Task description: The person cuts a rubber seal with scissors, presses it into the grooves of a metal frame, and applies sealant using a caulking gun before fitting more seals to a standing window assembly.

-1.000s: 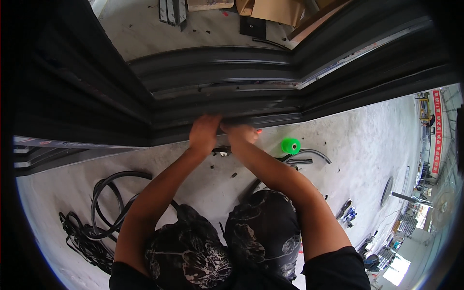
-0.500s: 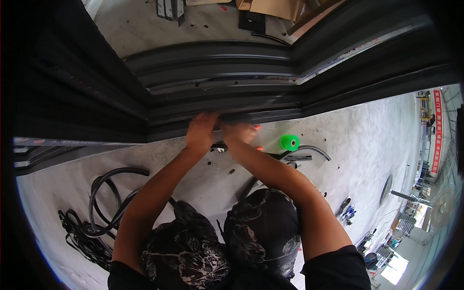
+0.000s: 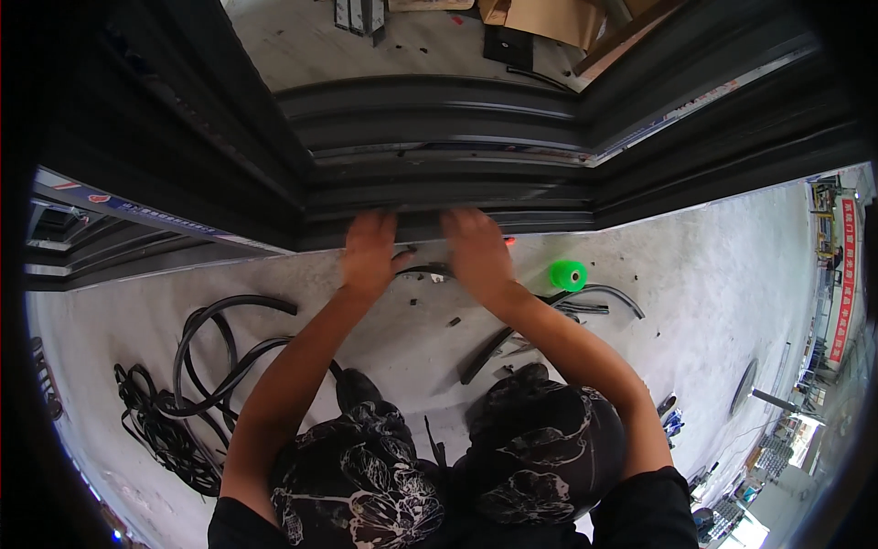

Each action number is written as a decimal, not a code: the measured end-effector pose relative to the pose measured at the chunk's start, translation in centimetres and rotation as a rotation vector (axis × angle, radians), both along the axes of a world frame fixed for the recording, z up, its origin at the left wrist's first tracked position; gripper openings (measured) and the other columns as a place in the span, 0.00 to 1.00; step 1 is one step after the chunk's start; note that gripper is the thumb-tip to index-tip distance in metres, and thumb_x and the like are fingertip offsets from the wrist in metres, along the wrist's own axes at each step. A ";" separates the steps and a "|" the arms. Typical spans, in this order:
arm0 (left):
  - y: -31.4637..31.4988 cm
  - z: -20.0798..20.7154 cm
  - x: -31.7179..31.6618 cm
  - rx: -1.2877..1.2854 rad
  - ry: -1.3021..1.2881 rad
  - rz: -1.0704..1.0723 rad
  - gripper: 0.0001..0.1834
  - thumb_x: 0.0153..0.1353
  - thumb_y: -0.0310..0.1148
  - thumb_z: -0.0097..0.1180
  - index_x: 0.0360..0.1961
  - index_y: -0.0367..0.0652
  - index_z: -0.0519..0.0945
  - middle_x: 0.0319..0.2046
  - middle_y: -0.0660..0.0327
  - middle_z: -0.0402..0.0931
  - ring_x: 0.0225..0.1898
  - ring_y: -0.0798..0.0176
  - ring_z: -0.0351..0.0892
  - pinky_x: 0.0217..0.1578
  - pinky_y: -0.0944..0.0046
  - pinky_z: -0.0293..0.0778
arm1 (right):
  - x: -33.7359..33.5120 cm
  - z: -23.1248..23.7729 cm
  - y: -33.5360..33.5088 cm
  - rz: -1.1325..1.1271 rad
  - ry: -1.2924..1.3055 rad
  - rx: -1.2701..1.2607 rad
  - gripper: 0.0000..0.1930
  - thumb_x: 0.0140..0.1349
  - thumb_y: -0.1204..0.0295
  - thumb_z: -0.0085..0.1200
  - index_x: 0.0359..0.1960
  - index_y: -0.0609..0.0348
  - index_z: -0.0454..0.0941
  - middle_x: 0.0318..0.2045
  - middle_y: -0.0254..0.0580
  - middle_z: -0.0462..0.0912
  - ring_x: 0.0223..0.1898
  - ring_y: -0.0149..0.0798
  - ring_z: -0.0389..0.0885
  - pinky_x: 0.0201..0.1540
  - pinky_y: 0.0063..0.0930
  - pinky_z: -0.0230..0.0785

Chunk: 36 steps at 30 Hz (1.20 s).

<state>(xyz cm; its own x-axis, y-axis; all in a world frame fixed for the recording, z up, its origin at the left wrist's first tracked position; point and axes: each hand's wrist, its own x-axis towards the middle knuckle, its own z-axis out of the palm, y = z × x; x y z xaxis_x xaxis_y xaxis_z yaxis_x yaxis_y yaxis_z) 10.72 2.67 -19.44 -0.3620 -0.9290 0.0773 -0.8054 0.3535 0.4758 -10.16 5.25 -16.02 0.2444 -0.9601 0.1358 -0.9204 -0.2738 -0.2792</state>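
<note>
A dark grey metal window or door frame (image 3: pixel 439 194) spans the view in front of me. My left hand (image 3: pixel 369 252) rests on the frame's near bottom rail, fingers stretched over the edge and thumb apart. On the same rail, a little to the right, lies my right hand (image 3: pixel 477 252), slightly blurred, its fingers extended. Nothing shows held in either hand. Behind the hands, a curved black strip (image 3: pixel 425 269) lies on the floor, partly hidden by the right hand. A small orange-red thing (image 3: pixel 510 242) peeks out beside that hand.
A bright green roll (image 3: pixel 568 275) stands on the floor at right, near black rubber-like strips (image 3: pixel 604 291). Thicker black tubing (image 3: pixel 224 352) and a tangled black heap (image 3: pixel 165 439) lie at left. Cardboard (image 3: pixel 549 20) is beyond the frame. Small scraps dot the concrete floor (image 3: pixel 393 320).
My hands were close together on the rail; now they are apart, the left one further left and the right one further right. The whole view has shifted slightly.
</note>
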 end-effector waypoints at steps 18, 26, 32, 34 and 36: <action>-0.2 -1.0 -2.1 -0.054 -0.109 -0.027 0.38 0.44 0.26 0.70 0.60 0.43 0.72 0.54 0.54 0.68 0.58 0.46 0.67 0.60 0.49 0.64 | 1.2 -3.2 -3.2 0.220 0.237 -0.033 0.12 0.52 0.70 0.53 0.39 0.58 0.77 0.38 0.42 0.76 0.47 0.42 0.73 0.50 0.30 0.70; -0.1 -2.0 -1.0 -0.106 -0.092 -0.026 0.37 0.45 0.28 0.70 0.60 0.45 0.72 0.54 0.54 0.69 0.57 0.45 0.67 0.59 0.48 0.65 | -6.2 -3.5 -0.9 -0.109 0.300 0.055 0.23 0.48 0.60 0.63 0.47 0.50 0.76 0.44 0.36 0.76 0.50 0.43 0.73 0.56 0.41 0.67; 0.4 -2.5 -1.3 -0.125 -0.104 -0.027 0.38 0.45 0.29 0.70 0.61 0.45 0.71 0.55 0.54 0.67 0.57 0.45 0.66 0.59 0.47 0.65 | -9.3 -2.0 -0.2 -0.099 0.240 -0.054 0.34 0.38 0.57 0.70 0.49 0.53 0.74 0.46 0.38 0.75 0.50 0.45 0.73 0.56 0.37 0.68; 0.3 -2.4 -1.6 -0.135 -0.104 -0.022 0.38 0.45 0.29 0.70 0.61 0.45 0.71 0.55 0.54 0.67 0.58 0.44 0.66 0.59 0.47 0.64 | -9.5 -2.2 -0.4 -0.098 0.234 -0.035 0.34 0.38 0.57 0.71 0.50 0.54 0.74 0.46 0.39 0.75 0.50 0.45 0.73 0.56 0.37 0.69; 0.1 -1.8 -2.0 -0.159 -0.098 -0.019 0.38 0.45 0.30 0.70 0.61 0.45 0.71 0.55 0.54 0.67 0.58 0.44 0.66 0.60 0.47 0.64 | -9.7 -2.9 -0.6 -0.069 0.297 0.010 0.33 0.39 0.59 0.71 0.49 0.55 0.74 0.46 0.40 0.75 0.50 0.46 0.73 0.56 0.36 0.69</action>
